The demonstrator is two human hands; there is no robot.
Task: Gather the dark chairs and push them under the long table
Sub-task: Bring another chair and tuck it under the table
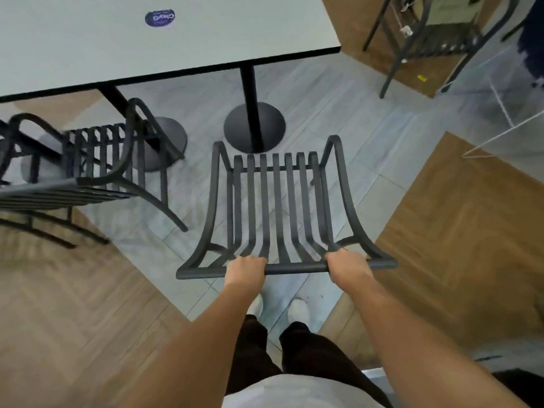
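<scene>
— What's nearest the camera?

— Two bare forearms reaching forward over dark trousers and pale shoes [298, 309] that stand on grey floor tiles. The left hand [245, 269] and the right hand [347, 265] both grip the top rail of a dark slatted chair [275, 201], the fingers [254, 260] of each curled round the rail, left hand toward its left half, right hand toward its right half.

— And where does that chair sit?

— Straight ahead of the person, its seat pointing at the long table. The front edge of the seat lies just beside a round black base [254, 126] of a table post, short of the tabletop [147, 45] edge, so the seat is not under it.

— Anything to the side?

— On the left, a second dark chair [97, 160] of the same slatted kind stands at an angle, its seat partly beneath the tabletop, close to another round base [169, 142]. It is apart from the held chair.

— Farther off?

— The pale tabletop with a black rim carries a round dark blue sticker [159, 17]. Beyond its right corner, on wood-patterned floor, stands a third dark chair [435, 39], well apart from the table. What lies on it I cannot tell.
</scene>
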